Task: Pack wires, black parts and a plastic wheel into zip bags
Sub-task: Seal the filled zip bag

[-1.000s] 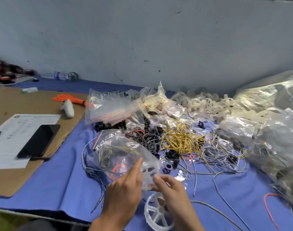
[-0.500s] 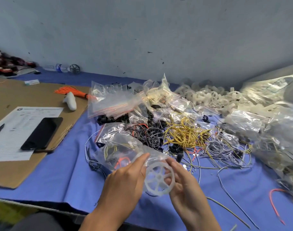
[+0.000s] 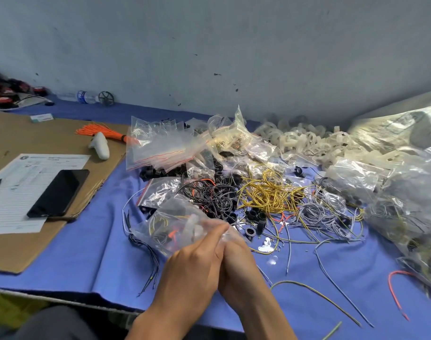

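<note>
- The left hand (image 3: 192, 266) and right hand (image 3: 239, 263) are pressed together, fingers closed in a pinch on the near-right edge of a clear zip bag (image 3: 170, 217). The right fingertips are partly hidden behind the left hand.
- The bag is held just above the blue cloth (image 3: 87, 256), its body ballooning up and to the left of the hands.
- Inside the bag are loops of yellow wire, a bit of orange wire and a pale, blurred shape that is probably the plastic wheel (image 3: 193, 223). I cannot tell if black parts are in there.
- The step looks like closing this bag. The next move would be to line up the two lips and run the pinch along the strip, keeping wire ends out of the seal.
- Just left of the bag lie loose dark wires (image 3: 145, 251).
- Just behind the bag is a tangle of black wires (image 3: 209, 192). Right of that are yellow wires (image 3: 265, 192) and grey wires (image 3: 317, 212).
- Black parts (image 3: 254, 214) sit just right of the bag.
- Farther behind the bag is a stack of empty bags (image 3: 160, 146).
- Well left of the bag, a phone (image 3: 58, 192) rests on cardboard (image 3: 38, 133).
</note>
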`<state>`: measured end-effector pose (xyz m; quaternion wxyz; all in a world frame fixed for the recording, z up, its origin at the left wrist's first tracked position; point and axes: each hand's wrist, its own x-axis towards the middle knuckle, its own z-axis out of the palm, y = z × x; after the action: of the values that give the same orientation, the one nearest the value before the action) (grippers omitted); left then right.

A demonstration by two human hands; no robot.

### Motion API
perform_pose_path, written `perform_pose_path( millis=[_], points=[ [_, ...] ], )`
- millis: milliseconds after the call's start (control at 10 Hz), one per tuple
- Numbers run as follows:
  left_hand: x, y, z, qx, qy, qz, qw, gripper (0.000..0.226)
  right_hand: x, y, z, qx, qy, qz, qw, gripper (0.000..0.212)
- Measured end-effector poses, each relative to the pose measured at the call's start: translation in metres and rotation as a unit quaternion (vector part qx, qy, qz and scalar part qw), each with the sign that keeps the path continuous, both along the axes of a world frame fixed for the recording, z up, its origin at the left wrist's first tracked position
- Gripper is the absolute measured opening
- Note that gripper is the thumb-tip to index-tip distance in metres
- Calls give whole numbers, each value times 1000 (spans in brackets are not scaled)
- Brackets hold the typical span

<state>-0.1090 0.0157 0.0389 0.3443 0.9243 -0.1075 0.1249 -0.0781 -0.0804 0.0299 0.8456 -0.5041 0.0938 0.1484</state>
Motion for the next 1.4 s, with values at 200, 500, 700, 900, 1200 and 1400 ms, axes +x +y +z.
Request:
perform_pose_path(
  millis=[200, 500, 700, 900, 1200, 1400],
  points=[
    [-1, 3, 22, -21, -55, -7, 998, 43, 16, -1, 9, -230, -120, 89, 962, 32],
    [16, 23, 48, -83, -113, 54, 989, 36, 24, 11, 54, -519, -419, 103, 738, 35],
    [42, 46, 79, -173, -95, 18, 980, 10, 23, -25, 90, -581, -501, -59, 639, 20],
    [43, 53, 97, -246, -25, -84, 965, 8, 53, -55, 95, -561, -342, 76, 750, 15],
    [26, 60, 108, -155, -9, -5, 988, 33, 55, -42, 114, -201, -325, 72, 921, 25],
    [24, 89, 115, -125, 80, -18, 989, 18, 56, -57, 140, -252, -352, 57, 900, 24]
  ],
)
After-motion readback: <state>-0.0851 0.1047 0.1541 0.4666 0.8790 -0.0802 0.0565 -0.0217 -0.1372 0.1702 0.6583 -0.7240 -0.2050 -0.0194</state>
